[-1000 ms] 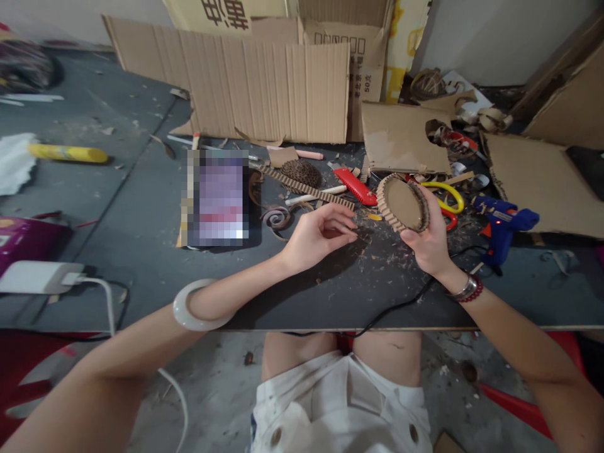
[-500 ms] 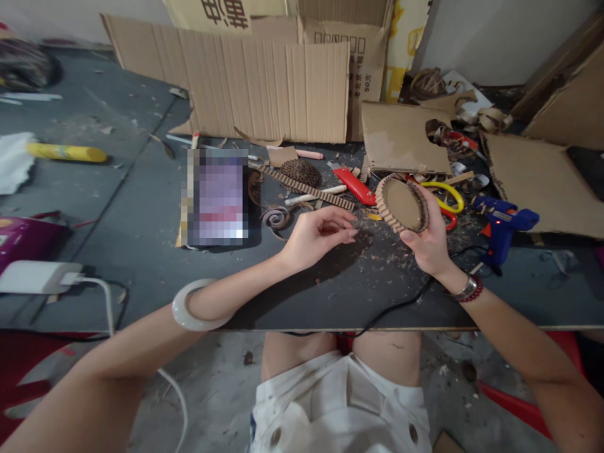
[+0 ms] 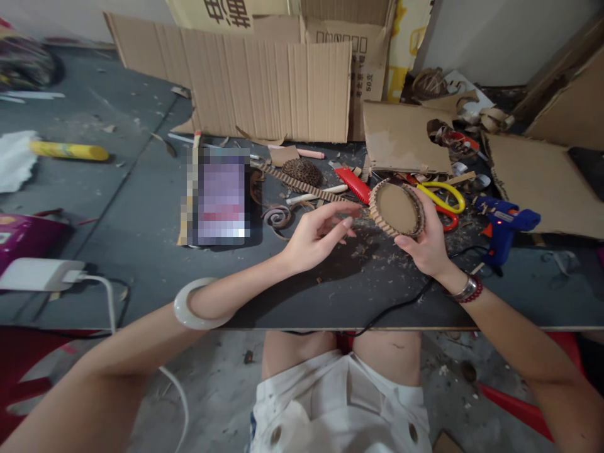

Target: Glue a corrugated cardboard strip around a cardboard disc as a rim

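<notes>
In my right hand (image 3: 425,242) I grip a round cardboard disc (image 3: 399,209) with a corrugated rim, tilted above the table. My left hand (image 3: 318,236) hovers to its left, thumb and fingers apart, with nothing in it that I can see. Beyond the left fingers lies a strip of corrugated cardboard (image 3: 302,184), beside a dark coiled cardboard dome (image 3: 302,173). A cardboard spiral (image 3: 277,218) rests near the left wrist. Behind the disc are a red utility knife (image 3: 353,184) and yellow-and-red scissors (image 3: 448,198), partly hidden by the disc and my right hand.
A blue glue gun (image 3: 503,226) with a lit red light stands at right, its black cord (image 3: 396,306) running along the front. A phone (image 3: 223,200) with a blurred screen is at left. Cardboard sheets (image 3: 274,88) stand at the back. A white charger (image 3: 40,275) sits far left.
The disc in my right hand has moved slightly left, toward the left hand. The left fingers have spread apart and reach a little further right.
</notes>
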The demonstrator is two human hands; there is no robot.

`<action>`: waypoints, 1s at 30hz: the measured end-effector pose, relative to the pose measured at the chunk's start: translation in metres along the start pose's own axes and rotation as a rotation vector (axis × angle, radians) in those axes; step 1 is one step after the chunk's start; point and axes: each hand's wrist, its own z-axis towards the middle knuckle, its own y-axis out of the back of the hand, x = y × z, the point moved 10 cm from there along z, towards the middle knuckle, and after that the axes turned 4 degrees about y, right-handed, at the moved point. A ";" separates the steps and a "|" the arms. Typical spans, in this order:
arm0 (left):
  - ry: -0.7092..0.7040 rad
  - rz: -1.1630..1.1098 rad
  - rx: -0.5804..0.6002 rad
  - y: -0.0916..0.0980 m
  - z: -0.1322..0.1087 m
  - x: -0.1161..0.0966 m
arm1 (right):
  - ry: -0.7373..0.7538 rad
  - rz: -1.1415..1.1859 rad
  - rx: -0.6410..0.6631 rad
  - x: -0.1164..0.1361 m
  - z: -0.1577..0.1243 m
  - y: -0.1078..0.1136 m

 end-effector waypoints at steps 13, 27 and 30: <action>0.226 -0.295 0.102 -0.007 0.004 0.024 | -0.012 -0.130 0.137 0.007 0.001 -0.013; 0.239 -0.315 0.146 -0.010 0.003 0.021 | 0.013 -0.095 0.060 0.008 0.002 -0.006; 0.244 -0.297 0.131 -0.008 0.003 0.022 | -0.003 -0.074 -0.013 0.003 0.001 0.001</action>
